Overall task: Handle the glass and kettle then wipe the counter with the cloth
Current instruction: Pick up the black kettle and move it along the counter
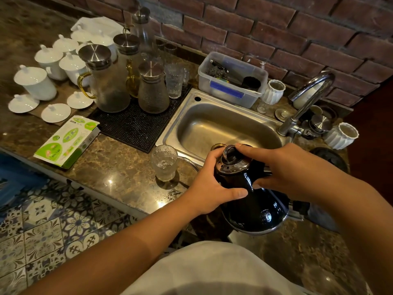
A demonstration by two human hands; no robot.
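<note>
Left hand [209,184] curled in a grip, thumb forward; right hand [285,169] clasped, forefinger extended.

A steel sink [223,126] sits in the middle, with a tap [306,99] at 3 o'clock. At 12 o'clock is a plastic box [231,79]. At 9 o'clock stand glass jugs [106,81] on a black mat [131,126], white cups [38,81] and a green packet [68,141].

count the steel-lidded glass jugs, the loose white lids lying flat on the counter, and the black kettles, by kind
steel-lidded glass jugs: 4
loose white lids: 3
black kettle: 1
total: 8
</note>
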